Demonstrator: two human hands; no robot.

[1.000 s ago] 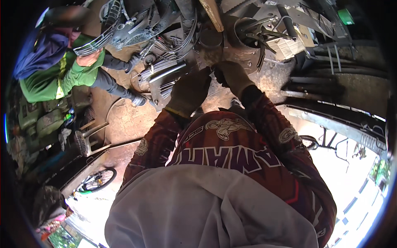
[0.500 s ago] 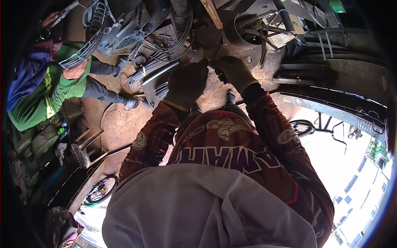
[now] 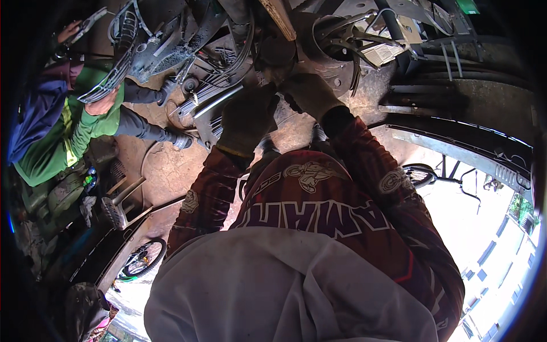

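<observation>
My left hand and my right hand are both in thick work gloves, held out in front of me with their fingertips nearly meeting. The fingers of both are closed and bent inward. Whatever is pinched between them is hidden by the gloves and too dark to name. Just beyond the fingertips stands a dark round metal block, with a wooden handle slanting above it. Left of my left hand lies a bundle of thin metal rods.
At the left, a person in a green top holds a curved wire frame. A low stool stands nearer. Bent metal bars and cardboard lie at the far right. A bicycle is outside, right.
The view has shifted slightly. My hands have moved a little to the left and remain close together, fingers still closed. The other person has hardly moved.
</observation>
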